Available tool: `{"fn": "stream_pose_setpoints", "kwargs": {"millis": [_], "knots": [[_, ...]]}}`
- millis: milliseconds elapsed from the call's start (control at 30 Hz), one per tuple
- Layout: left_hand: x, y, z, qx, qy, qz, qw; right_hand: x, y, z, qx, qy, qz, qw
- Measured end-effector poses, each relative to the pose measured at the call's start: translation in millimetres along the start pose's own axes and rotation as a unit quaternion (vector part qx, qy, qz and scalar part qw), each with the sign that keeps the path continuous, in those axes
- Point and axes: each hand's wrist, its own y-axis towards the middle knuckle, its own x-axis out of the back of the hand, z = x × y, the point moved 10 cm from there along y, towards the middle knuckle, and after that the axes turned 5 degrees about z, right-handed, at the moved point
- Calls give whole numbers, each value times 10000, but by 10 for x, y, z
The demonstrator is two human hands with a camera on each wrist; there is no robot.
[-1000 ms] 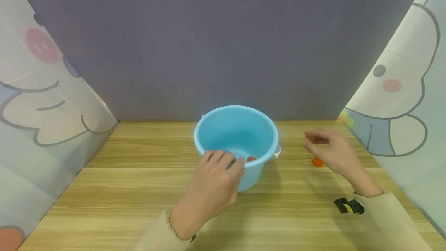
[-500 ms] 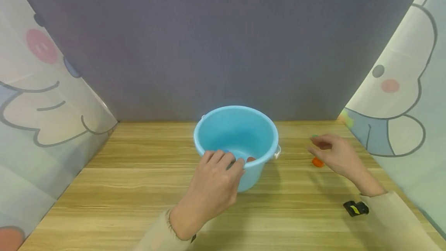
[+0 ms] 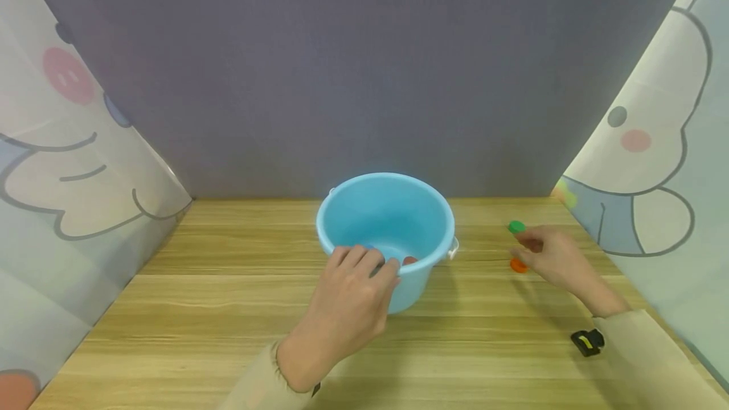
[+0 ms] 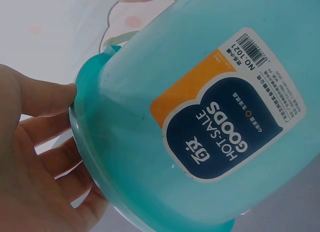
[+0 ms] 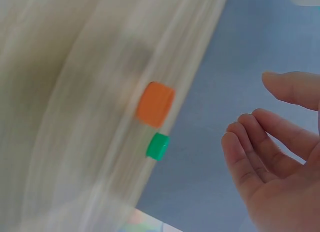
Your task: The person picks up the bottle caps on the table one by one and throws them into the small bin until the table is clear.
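Note:
My left hand (image 3: 347,299) grips the near rim of a light blue plastic bucket (image 3: 410,286); the left wrist view puts the thumb on the outer side and the fingers over the rim. A label (image 4: 225,111) is stuck on the bucket's outside. Above the table at the right is my right hand (image 3: 560,261), its thumb apart from the loosely bent fingers and nothing between them. Close by on the table lie an orange cap-like cylinder (image 5: 156,104) and a smaller-looking green cap-like cylinder (image 5: 158,146). Inside the bucket a reddish piece (image 3: 409,260) and a bit of blue (image 3: 369,247) show, mostly hidden.
The wood-grain table (image 3: 228,309) ends at a dark grey back panel (image 3: 364,68). Cartoon-printed side panels stand left (image 3: 68,163) and right (image 3: 660,163). A white handle end (image 3: 454,248) sticks out at the bucket's right side.
My right hand has moved a little right and nearer to the table, which brings the green cylinder into view behind the fingers. The left hand and the bucket have stayed still.

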Motion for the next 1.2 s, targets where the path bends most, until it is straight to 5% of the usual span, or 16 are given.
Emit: {"fn": "stream_pose_setpoints", "kwargs": {"millis": [1200], "knots": [[18, 13, -21, -49, 176, -86, 9998, -287, 78, -442, -217, -347, 773, 9962]]}}
